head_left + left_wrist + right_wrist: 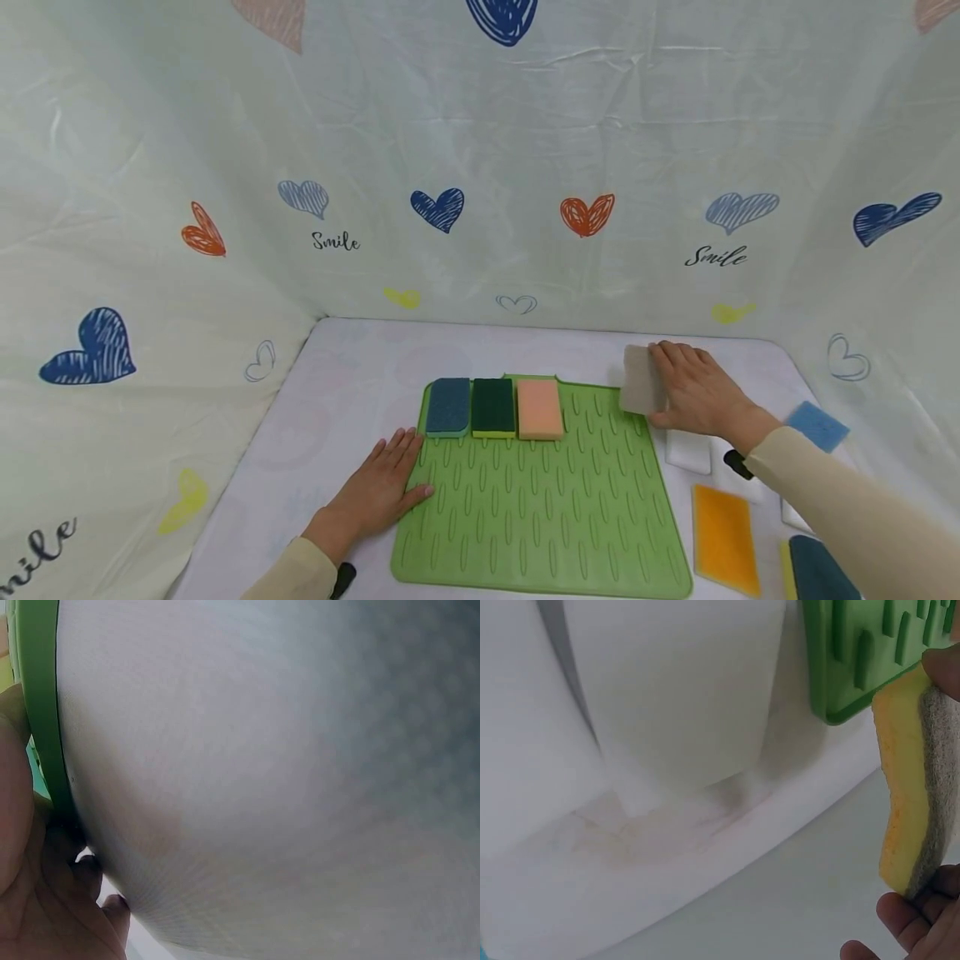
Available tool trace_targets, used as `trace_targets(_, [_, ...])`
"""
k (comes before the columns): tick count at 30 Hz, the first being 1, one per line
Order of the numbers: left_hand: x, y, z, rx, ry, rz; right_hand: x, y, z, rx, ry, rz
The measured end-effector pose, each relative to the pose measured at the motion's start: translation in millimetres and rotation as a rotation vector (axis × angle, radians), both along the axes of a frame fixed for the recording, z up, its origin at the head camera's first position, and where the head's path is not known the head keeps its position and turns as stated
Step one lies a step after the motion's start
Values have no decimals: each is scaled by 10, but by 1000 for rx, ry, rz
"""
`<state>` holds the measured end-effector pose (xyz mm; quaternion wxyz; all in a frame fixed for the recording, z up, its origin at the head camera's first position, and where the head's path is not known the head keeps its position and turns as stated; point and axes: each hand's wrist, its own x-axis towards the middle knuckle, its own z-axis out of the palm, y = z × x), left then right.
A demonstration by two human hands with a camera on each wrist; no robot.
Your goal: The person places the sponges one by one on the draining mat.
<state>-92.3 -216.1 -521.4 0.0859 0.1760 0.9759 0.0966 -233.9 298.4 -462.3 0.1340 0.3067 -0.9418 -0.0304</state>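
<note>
My right hand (701, 387) grips a sponge (641, 381) by its ends, over the far right corner of a green ridged mat (540, 508). In the right wrist view this sponge (904, 780) shows a yellow body and a grey scouring face, pinched between thumb and fingers. At the mat's left edge lies my left hand (378, 487), fingers straight and thumb over the rim. Along the mat's far edge, a blue sponge (448, 407), a dark green one with a yellow base (493, 407) and a pink one (539, 408) form a row from the left.
Right of the mat lie a white block (688, 452), an orange pad (726, 537), a light blue pad (817, 425) and a dark blue and yellow sponge (821, 571). My right forearm passes over this group. Behind the white table (337, 375) hangs a heart-printed curtain (495, 125).
</note>
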Motion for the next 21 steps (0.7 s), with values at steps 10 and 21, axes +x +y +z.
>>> trace_targets(10, [5, 1, 34, -2, 1, -7, 27, -239, -21, -30, -163, 44])
trace_targets(21, [-1, 11, 11, -5, 2, -1, 6, -539, -132, 1, -297, 89])
